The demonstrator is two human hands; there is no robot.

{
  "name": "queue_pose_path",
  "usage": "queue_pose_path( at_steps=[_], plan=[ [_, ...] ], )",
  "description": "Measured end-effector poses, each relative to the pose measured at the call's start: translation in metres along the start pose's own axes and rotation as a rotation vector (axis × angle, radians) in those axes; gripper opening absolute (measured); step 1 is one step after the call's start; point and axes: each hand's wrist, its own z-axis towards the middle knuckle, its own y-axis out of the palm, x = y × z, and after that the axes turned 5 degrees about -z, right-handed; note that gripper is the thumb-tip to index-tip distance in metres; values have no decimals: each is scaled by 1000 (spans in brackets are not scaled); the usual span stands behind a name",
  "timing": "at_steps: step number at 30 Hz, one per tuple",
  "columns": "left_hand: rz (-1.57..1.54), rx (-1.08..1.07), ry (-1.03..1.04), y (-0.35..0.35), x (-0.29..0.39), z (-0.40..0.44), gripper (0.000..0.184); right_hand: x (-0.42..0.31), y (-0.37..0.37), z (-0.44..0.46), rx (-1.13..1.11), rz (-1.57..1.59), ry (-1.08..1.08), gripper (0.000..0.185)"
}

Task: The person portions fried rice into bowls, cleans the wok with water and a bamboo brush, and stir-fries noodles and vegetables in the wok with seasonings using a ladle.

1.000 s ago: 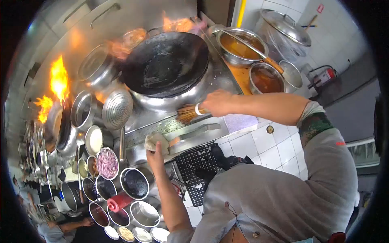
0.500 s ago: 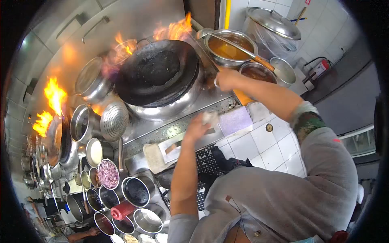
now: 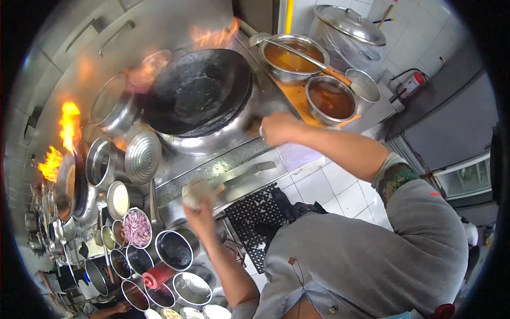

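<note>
Pinching a pale cloth at its fingertips, your left hand sits well apart from your right hand, which is closed around a white-banded brush, mostly obscured; beyond both hands rests the wok.

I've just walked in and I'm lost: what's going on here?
A person is working at a stove. Their left hand is at a pale cloth on its front edge, blurred. The right hand is closed around something white-banded, mostly hidden. The wok sits on the stove, flames behind it.
</note>
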Motion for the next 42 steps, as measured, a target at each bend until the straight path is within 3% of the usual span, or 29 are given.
queue_pose_path(
  at_steps=[3,7,8,10,13,16,18,20,22,25,27,28,31,34,38,40,42],
  plan=[
    [144,159,-15,-43,-46,5,47,-14,0,-41,-139,-32,-164,27],
    [243,77,5,-42,-55,7,45,-25,-48,-39,-149,-191,-251,28],
    [351,55,-93,-32,-45,3,44,-36,-48,-33,-126,-152,-302,28],
    [386,11,119,-19,-93,2,42,-63,-43,-11,-80,-73,-405,28],
    [296,79,121,2,-73,-13,42,-99,-3,28,22,-115,-455,28],
    [357,125,67,-5,-68,-25,41,-68,-1,21,-129,-260,-482,28],
    [385,131,33,-6,-70,-33,44,-25,-6,-8,-79,-186,-364,27],
    [429,155,41,-4,-73,-33,46,30,-19,-13,-183,-363,-407,28],
    [467,179,39,-2,-78,-33,49,86,-18,-4,-247,-306,-254,28],
    [461,135,-7,4,-65,-31,47,90,-81,-17,-448,-334,36,30],
    [426,136,27,5,-68,-30,46,145,-59,57,-408,-216,-10,28],
    [415,130,50,4,-70,-29,45,109,-81,42,-338,-201,65,26],
    [425,141,82,6,-73,-27,42,96,-60,79,28,33,277,27],
    [406,101,59,5,-72,-22,43,105,-37,92,140,1,261,28],
    [455,88,27,2,-66,-20,45,118,-9,46,-118,-206,73,26],
    [555,118,23,-1,-64,-20,52,116,0,-7,-140,-229,-31,25],
    [703,165,24,-6,-63,-22,63,97,-42,-54,-225,-162,1,33]
  ],
)
